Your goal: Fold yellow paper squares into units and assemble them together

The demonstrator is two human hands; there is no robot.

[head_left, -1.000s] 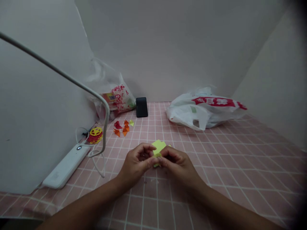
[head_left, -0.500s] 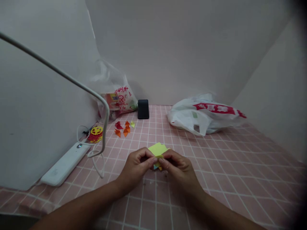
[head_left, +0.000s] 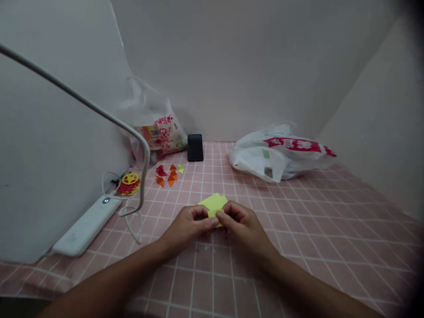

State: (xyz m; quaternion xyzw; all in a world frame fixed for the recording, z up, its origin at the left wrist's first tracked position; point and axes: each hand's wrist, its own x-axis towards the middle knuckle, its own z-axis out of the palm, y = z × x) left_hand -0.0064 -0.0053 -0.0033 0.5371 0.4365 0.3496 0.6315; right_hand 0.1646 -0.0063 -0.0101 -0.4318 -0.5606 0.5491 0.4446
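Both my hands meet at the front middle of the table. Between them is a small piece of yellow paper (head_left: 214, 213), pinched between thumbs and fingers. My left hand (head_left: 188, 224) grips its left side, while my right hand (head_left: 244, 223) has the right side, thumb pressed on its face. Just behind and partly under the fingers lies more yellow paper (head_left: 213, 200), with stepped edges as of several sheets. Where the held piece ends and those sheets begin is hard to make out. Several small folded paper pieces, a red one (head_left: 160, 170), orange ones (head_left: 172, 176) and a yellow one (head_left: 180, 168), lie farther back left.
A white power strip (head_left: 86, 226) and a cable (head_left: 143, 176) are on the left, near red and yellow cutouts (head_left: 130, 182). At the back stand a filled plastic bag (head_left: 165, 134), a black phone (head_left: 195, 148) and a white bag (head_left: 255, 161). Pink checked cloth (head_left: 298, 247) covers the table.
My thumbs and fingers have shifted on the held paper, which now shows more of its flat face. The blue and orange bits below it are no longer visible. The whole view has shifted slightly.
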